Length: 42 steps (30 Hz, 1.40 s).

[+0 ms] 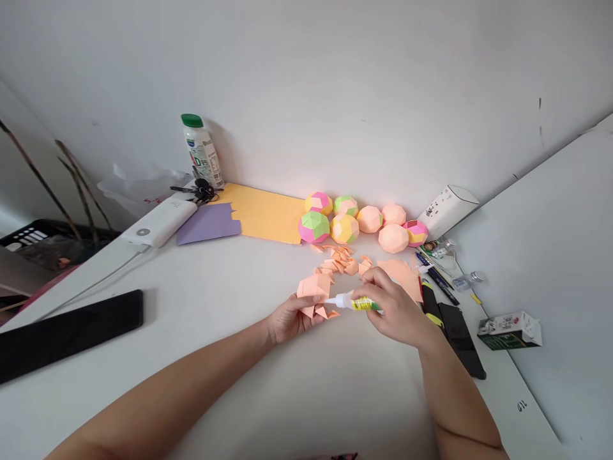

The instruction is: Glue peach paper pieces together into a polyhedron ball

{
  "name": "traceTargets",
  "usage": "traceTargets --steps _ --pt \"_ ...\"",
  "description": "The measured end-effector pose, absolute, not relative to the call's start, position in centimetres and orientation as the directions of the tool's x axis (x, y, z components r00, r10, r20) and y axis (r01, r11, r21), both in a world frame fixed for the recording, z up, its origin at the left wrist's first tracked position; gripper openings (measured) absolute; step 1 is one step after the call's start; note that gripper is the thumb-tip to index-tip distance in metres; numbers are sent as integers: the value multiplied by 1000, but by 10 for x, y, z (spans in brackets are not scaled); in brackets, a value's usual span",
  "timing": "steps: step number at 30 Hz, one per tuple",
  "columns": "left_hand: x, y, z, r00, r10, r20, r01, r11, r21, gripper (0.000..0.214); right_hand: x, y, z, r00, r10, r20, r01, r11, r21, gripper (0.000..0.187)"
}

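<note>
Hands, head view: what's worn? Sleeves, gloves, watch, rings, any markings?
Left hand and right hand: nothing worn that shows. No gloves, and no sleeves in view up to the frame edge. No watch or bracelet at either wrist, no rings visible on the fingers that show, and no markings or tattoos.

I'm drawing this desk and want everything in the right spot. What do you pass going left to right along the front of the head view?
black flat slab → left hand holding a folded peach paper piece → right hand holding the glue bottle → black phone → green-and-white carton
</note>
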<state>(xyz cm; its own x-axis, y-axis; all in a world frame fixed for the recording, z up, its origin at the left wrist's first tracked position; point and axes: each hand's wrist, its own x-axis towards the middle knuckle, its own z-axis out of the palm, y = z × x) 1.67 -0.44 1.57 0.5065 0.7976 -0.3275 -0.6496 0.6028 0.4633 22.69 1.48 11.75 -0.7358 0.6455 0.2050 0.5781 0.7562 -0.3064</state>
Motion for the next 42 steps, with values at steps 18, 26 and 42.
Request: traceTargets --steps 18,26,42 --pt "19 -6 9 490 820 -295 -646 569 509 16 276 16 22 -60 923 380 850 247 -465 24" --pt "19 -8 11 499 812 -302 -645 581 497 20 264 14 8 -233 798 555 947 316 -57 27" --pt "20 -7 11 481 851 -213 -704 519 484 12 180 -10 25 -396 717 573 405 697 -592 6"
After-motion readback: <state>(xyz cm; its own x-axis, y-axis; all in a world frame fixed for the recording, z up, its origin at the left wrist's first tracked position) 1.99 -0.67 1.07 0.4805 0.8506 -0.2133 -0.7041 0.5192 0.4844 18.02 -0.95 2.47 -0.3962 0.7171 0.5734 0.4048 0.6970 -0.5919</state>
